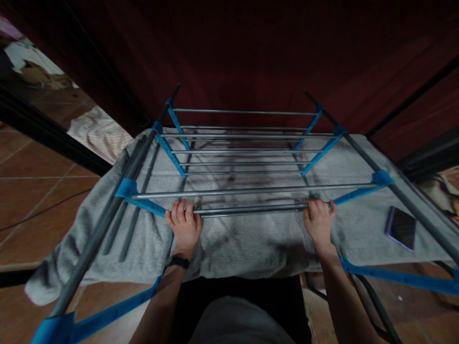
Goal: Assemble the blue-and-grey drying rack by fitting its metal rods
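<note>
A metal tube rack with blue plastic brackets, which looks like a shoe rack (251, 192), lies across a grey blanket (247, 253) in front of me. My left hand (184, 225) is closed over the left end of the near crossbars, beside a blue bracket (147, 205). At the other end of the same bars, my right hand (318, 220) curls its fingers over them, close to the right blue bracket (353, 195). My palms hide where the bar ends meet the brackets. Farther back, more crossbars (244, 136) run between blue brackets.
Loose grey tubes (129, 234) lie on the blanket at the left. A phone (401, 228) rests at the right, inside the long side tube (423, 220). Dark red fabric (244, 57) hangs behind the rack. Brown floor tiles (43, 205) and a cable show at left.
</note>
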The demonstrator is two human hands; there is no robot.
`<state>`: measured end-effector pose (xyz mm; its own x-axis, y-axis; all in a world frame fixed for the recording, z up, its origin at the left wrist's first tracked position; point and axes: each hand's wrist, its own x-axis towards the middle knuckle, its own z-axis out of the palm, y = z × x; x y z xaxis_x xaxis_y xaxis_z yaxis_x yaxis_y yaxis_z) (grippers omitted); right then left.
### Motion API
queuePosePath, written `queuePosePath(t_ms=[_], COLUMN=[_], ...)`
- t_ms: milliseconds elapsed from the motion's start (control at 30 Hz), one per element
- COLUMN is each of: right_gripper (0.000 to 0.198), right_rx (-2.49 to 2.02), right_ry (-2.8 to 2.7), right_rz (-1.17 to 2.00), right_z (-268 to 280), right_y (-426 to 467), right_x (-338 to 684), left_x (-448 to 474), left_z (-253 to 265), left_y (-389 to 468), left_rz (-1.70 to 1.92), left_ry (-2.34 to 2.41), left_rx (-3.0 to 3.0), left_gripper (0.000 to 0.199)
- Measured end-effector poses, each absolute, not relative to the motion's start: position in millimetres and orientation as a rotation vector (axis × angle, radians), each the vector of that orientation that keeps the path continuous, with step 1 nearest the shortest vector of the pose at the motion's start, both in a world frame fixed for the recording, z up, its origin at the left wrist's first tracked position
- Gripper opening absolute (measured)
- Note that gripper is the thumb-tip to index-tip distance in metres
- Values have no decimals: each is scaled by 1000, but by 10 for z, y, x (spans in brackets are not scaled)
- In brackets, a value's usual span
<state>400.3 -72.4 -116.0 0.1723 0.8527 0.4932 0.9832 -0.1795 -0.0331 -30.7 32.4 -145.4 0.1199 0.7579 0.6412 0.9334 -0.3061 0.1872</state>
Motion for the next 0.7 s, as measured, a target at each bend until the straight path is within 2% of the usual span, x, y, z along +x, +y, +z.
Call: queuePosePath(t_ms=[700], right_gripper=[28], right_rx=[-2133], right_ry=[-1775], right_rz=[-579], right_z=[-1170], right_y=[-718], right_x=[3995], left_x=[-306], left_z=[-1499], left_y=[370], left_rz=[-1055], left_ry=[-1658], left_rx=[-2133], left_gripper=[45])
